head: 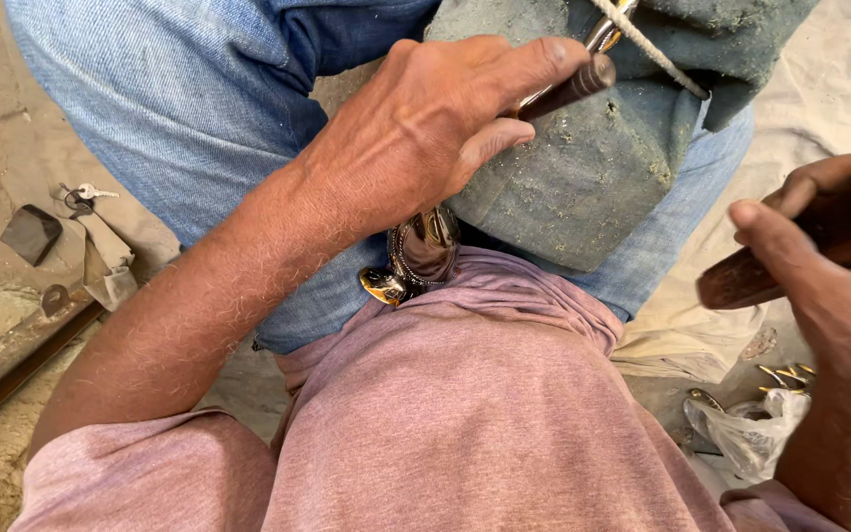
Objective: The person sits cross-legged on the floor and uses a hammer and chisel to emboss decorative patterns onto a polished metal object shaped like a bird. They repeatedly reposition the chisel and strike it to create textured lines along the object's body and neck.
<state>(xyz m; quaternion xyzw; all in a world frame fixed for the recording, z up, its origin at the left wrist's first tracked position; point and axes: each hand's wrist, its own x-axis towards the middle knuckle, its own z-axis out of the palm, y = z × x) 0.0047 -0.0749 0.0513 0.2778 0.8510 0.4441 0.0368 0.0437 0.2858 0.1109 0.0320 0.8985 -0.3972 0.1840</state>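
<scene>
A dark, round-ended tool handle (571,89) lies across a dusty grey-green cloth (593,167) spread over the person's lap. The left hand (425,128) grips this handle: the thumb runs along its top and the fingers (490,143) curl under it, so most of the handle is covered and only its rounded end shows. A glint of metal (605,34) shows just past the thumb tip at the top edge of the view, but the picture cuts it off and its shape cannot be made out. A pale cord (647,44) crosses the cloth slantwise beside it.

At the right edge, the right hand (829,256) is clenched around a thicker brown wooden handle (741,281). Only its blunt near end is visible; the rest is hidden in the fist or out of view.

Below the left wrist, a shiny gold and dark piece of worked metal (416,258) sits at the waist, partly hidden by the wrist and by a fold of the mauve shirt (485,414). The person wears blue jeans (189,108).

On the sandy floor (2,118) to the left lie a small key (91,192), a dark block (32,234) and a scrap of pale cloth (105,266). At lower right, a crumpled clear plastic bag (746,429) sits beside small gold-coloured pieces (788,374), too small to identify.
</scene>
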